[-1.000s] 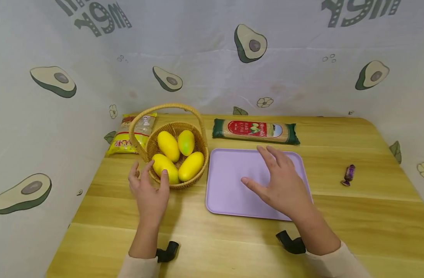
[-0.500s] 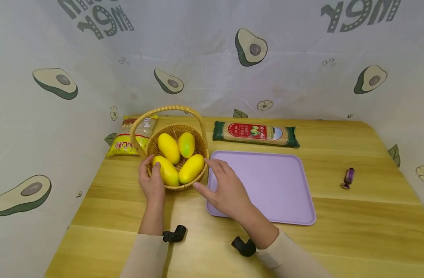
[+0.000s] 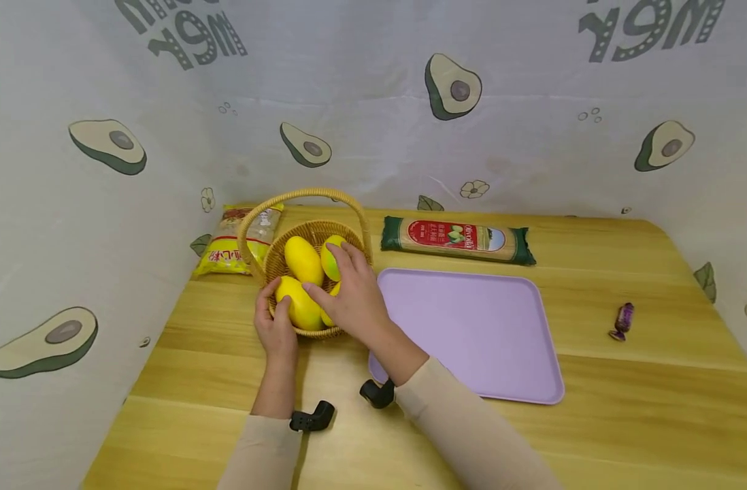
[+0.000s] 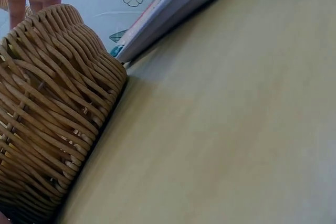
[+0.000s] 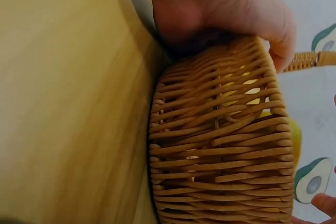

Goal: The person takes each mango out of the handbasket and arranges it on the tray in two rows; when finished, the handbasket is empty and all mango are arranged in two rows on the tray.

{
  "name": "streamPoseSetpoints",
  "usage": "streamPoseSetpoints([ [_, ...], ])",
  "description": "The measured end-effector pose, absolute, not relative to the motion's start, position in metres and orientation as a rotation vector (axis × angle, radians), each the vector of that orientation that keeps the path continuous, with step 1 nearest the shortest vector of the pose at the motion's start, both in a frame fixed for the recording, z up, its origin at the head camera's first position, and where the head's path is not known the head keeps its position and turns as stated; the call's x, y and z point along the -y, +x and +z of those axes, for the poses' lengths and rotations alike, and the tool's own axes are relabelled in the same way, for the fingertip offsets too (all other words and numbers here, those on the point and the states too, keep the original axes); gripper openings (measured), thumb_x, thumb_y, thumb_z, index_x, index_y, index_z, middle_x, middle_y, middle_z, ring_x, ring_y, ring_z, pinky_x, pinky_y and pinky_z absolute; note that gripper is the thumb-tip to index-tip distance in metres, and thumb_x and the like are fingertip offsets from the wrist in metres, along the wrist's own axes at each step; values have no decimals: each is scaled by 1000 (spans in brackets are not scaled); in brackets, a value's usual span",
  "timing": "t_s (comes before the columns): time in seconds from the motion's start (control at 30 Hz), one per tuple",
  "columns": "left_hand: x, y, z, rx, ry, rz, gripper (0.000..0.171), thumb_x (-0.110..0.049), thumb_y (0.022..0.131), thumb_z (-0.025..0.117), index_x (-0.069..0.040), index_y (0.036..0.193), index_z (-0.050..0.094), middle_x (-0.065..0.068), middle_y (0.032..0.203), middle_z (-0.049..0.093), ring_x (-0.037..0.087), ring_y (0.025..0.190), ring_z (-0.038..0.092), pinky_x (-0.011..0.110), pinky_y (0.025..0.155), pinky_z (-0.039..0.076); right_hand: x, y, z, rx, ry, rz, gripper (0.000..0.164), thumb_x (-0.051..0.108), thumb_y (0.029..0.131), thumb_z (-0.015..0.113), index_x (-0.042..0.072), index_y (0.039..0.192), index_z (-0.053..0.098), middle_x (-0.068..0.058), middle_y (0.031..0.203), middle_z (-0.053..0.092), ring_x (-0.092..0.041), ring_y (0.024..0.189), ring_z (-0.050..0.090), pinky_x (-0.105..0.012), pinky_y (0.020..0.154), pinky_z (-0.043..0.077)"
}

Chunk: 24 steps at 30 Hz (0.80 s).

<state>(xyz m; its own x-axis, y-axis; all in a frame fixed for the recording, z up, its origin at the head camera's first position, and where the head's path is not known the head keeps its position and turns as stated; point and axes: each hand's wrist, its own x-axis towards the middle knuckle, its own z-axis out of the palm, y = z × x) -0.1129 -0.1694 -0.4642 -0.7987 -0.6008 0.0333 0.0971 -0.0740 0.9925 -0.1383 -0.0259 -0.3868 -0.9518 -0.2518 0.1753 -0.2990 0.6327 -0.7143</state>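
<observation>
Yellow mangoes [image 3: 303,259] with green tinges lie in a wicker basket [image 3: 315,229] with an arched handle. My left hand [image 3: 277,333] is at the basket's front left rim, its thumb and fingers apart beside the front left mango [image 3: 301,306]. My right hand [image 3: 358,303] reaches over the right rim, thumb and fingers spread above the mangoes. It covers most of the front right mango. In the right wrist view, this hand [image 5: 220,9] lies over the rim of the basket [image 5: 226,145], its fingertips hidden. The left wrist view shows the woven wall [image 4: 58,103] close up.
A lilac tray [image 3: 471,333] lies right of the basket. Behind it is a pack of spaghetti [image 3: 459,239]. A yellow and clear food bag [image 3: 235,245] sits at the back left. A purple wrapped candy [image 3: 622,321] lies at the right. Patterned cloth surrounds the table.
From above the tray, my right hand has swung left and over the basket. My left hand has moved slightly right, up against the basket's rim. The mangoes look unmoved in the basket.
</observation>
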Motion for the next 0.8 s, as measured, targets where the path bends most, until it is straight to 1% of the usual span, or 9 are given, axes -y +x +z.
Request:
streamPoseSetpoints([
  [0.27, 171, -112, -464, 1774, 521, -1908, 40, -3, 94, 51, -2, 133, 61, 8, 145, 56, 18, 140, 45, 36, 117, 37, 38, -167, -390, 2897, 345, 1173, 81, 54, 91, 70, 19, 157, 37, -14, 165, 31, -44, 140, 47, -61, 111, 43],
  [0.4, 170, -111, -463, 1776, 510, -1906, 41, -3, 93, 52, -2, 133, 61, 9, 144, 56, 18, 139, 46, 34, 114, 38, 41, -175, -391, 2955, 314, 1130, 83, 57, 92, 68, 20, 158, 35, -15, 167, 27, -46, 135, 53, -61, 108, 46],
  [0.53, 170, -111, -463, 1767, 510, -1913, 41, -3, 92, 52, -2, 132, 61, 9, 144, 56, 18, 138, 46, 31, 112, 40, 43, -182, -393, 2996, 297, 1098, 84, 59, 93, 65, 21, 160, 32, -15, 169, 23, -47, 131, 55, -61, 106, 47],
  [0.8, 170, -112, -465, 1731, 501, -1940, 41, -3, 92, 52, -1, 131, 62, 8, 142, 55, 18, 135, 47, 23, 105, 43, 46, -190, -396, 3032, 254, 1100, 85, 57, 93, 66, 20, 161, 30, -14, 168, 23, -42, 129, 58, -58, 104, 50],
])
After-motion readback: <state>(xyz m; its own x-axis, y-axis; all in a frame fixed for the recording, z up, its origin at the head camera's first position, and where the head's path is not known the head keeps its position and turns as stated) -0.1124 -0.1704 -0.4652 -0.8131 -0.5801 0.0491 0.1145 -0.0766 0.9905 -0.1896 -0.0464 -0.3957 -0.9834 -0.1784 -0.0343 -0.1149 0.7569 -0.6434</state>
